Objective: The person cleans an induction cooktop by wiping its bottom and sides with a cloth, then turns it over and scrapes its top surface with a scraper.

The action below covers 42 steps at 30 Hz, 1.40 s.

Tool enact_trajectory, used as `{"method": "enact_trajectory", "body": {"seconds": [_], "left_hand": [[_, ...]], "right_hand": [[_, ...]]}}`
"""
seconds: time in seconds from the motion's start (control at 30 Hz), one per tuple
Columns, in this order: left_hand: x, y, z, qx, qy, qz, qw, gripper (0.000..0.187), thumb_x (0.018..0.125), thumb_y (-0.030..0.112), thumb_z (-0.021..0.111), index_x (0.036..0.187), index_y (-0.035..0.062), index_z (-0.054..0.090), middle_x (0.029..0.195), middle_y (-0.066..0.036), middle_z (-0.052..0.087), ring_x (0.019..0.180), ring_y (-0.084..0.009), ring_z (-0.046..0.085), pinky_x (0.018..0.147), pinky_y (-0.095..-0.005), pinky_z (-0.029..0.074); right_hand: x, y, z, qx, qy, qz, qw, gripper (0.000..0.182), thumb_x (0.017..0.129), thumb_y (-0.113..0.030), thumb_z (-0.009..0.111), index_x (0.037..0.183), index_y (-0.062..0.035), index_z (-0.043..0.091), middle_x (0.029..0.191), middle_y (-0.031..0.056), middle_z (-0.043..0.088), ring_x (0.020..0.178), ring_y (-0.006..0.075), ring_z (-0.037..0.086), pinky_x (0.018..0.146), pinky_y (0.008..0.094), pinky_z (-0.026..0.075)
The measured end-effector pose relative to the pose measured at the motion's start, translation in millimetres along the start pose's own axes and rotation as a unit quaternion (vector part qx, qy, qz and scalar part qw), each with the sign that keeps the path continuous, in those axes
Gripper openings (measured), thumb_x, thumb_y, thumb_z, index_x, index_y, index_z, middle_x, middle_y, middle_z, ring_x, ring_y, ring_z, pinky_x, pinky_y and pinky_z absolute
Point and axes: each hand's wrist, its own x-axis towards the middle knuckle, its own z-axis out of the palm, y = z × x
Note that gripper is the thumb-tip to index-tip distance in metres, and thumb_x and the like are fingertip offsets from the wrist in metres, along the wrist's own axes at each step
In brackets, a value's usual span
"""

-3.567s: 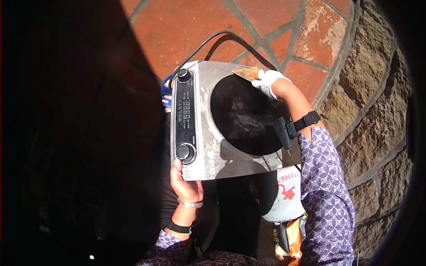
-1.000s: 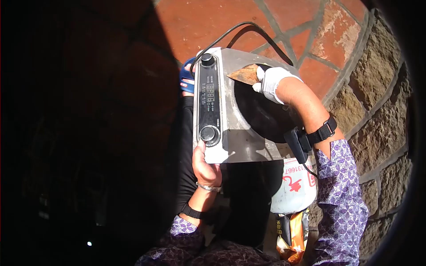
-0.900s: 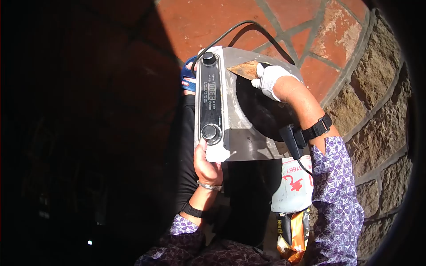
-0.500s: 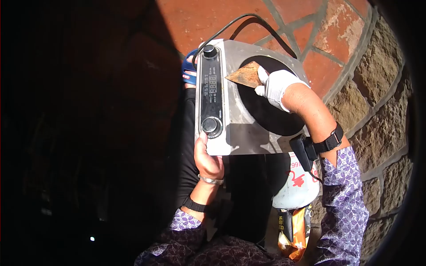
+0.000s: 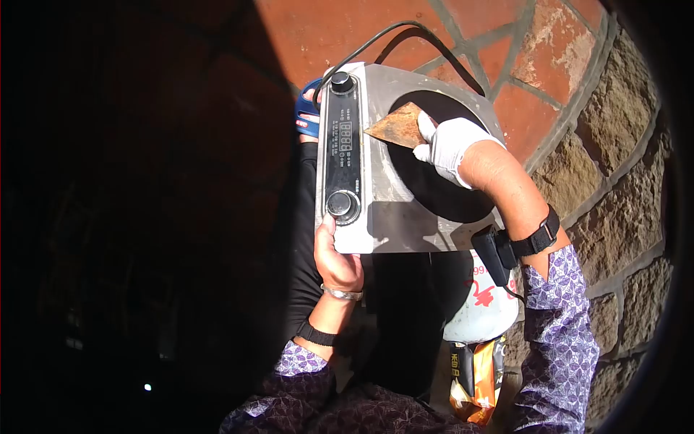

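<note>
An induction cooker [image 5: 405,228] with a black round plate and a metal top lies tilted across my lap. Its black control panel [image 5: 343,163] has a knob at each end. My left hand [image 5: 338,264] is bare and grips the cooker's near corner, thumb beside the lower knob [image 5: 341,205]. My right hand [image 5: 448,147], in a white glove, pinches a flat, brownish triangular scraper [image 5: 397,127]. The scraper's pointed corner is over the metal top close to the panel's white edge.
A black cable [image 5: 394,30] loops above the cooker onto red paving [image 5: 499,22]. Rough stonework [image 5: 622,188] runs down the right. A white container [image 5: 481,318] with red writing and an orange-black packet [image 5: 481,376] are below the cooker. A blue slipper [image 5: 307,116] shows at the left.
The scraper and my right hand have shifted very slightly left. The cooker and my left hand look nearly unchanged.
</note>
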Motion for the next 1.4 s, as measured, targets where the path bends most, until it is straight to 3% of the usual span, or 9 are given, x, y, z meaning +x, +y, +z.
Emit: {"method": "enact_trajectory", "body": {"seconds": [0.47,0.73,0.93,1.03,1.1,1.17,1.23,1.3,1.4], "left_hand": [[2,0,2,0.027,0.033,0.007,0.999,0.032,0.095,0.027,0.046,0.114,0.0029,0.057,0.111,-0.008,0.064,0.104,-0.0233,0.062,0.087,-0.0411,0.052],[1,2,14,0.029,0.054,-0.013,0.998,0.033,0.096,0.028,0.044,0.116,0.0035,0.057,0.113,-0.007,0.063,0.105,-0.0195,0.061,0.088,-0.0364,0.050],[2,1,8,0.062,0.028,-0.011,0.998,0.037,0.092,0.032,0.049,0.117,0.0052,0.056,0.114,-0.008,0.063,0.106,-0.0247,0.060,0.086,-0.0413,0.051],[3,3,7,0.081,0.027,-0.009,0.996,0.038,0.092,0.034,0.049,0.117,0.0069,0.056,0.114,-0.007,0.062,0.105,-0.0245,0.060,0.083,-0.0415,0.052],[7,2,-2,0.089,0.009,-0.012,0.996,0.038,0.091,0.034,0.049,0.118,0.0083,0.055,0.115,-0.007,0.062,0.106,-0.0252,0.060,0.080,-0.0430,0.053],[6,3,-2,0.092,-0.002,-0.019,0.996,0.042,0.091,0.038,0.049,0.120,0.0082,0.054,0.120,-0.008,0.059,0.108,-0.0279,0.058,0.082,-0.0455,0.052],[2,2,6,0.098,-0.018,-0.012,0.995,0.046,0.090,0.040,0.050,0.123,0.0078,0.053,0.124,-0.009,0.057,0.112,-0.0290,0.056,0.087,-0.0472,0.050],[-1,1,6,0.087,-0.037,-0.005,0.996,0.045,0.091,0.035,0.050,0.124,0.0056,0.052,0.124,-0.010,0.057,0.114,-0.0275,0.056,0.089,-0.0461,0.050],[1,0,1,0.103,-0.066,0.027,0.992,0.051,0.090,0.038,0.055,0.129,0.0061,0.049,0.128,-0.010,0.054,0.117,-0.0286,0.053,0.091,-0.0475,0.049]], "right_hand": [[23,5,6,0.051,0.039,0.013,0.998,0.048,0.092,-0.032,0.045,0.123,0.0034,0.050,0.105,0.0236,0.063,0.099,0.0370,0.060,0.088,0.0426,0.047],[-96,-5,38,0.103,-0.032,-0.014,0.994,0.055,0.091,-0.030,0.050,0.136,-0.0005,0.036,0.098,0.0244,0.063,0.089,0.0382,0.063,0.078,0.0433,0.049],[-50,-4,22,0.080,-0.031,0.008,0.996,0.052,0.092,-0.032,0.046,0.135,-0.0031,0.040,0.110,0.0192,0.063,0.100,0.0349,0.061,0.086,0.0411,0.049],[-15,-7,17,0.055,0.089,-0.039,0.994,0.049,0.090,-0.030,0.051,0.131,-0.0033,0.046,0.107,0.0178,0.065,0.096,0.0350,0.062,0.084,0.0418,0.050],[-18,-1,18,0.087,0.124,-0.005,0.989,0.048,0.090,-0.029,0.050,0.130,-0.0021,0.046,0.103,0.0182,0.066,0.093,0.0355,0.063,0.082,0.0423,0.050],[-38,35,50,0.059,0.194,-0.096,0.975,0.051,0.092,-0.031,0.049,0.133,-0.0002,0.043,0.102,0.0222,0.064,0.092,0.0361,0.062,0.082,0.0413,0.049],[-80,58,70,0.043,0.188,-0.010,0.981,0.056,0.091,-0.031,0.050,0.136,0.0006,0.039,0.106,0.0239,0.061,0.096,0.0364,0.060,0.085,0.0402,0.047],[-121,83,105,0.176,0.178,0.109,0.962,0.060,0.089,-0.031,0.053,0.138,-0.0017,0.036,0.112,0.0230,0.059,0.102,0.0382,0.057,0.090,0.0395,0.046],[-177,101,149,0.246,0.122,0.135,0.952,0.058,0.088,-0.031,0.055,0.135,-0.0018,0.039,0.118,0.0249,0.056,0.110,0.0385,0.054,0.094,0.0402,0.043]]}}
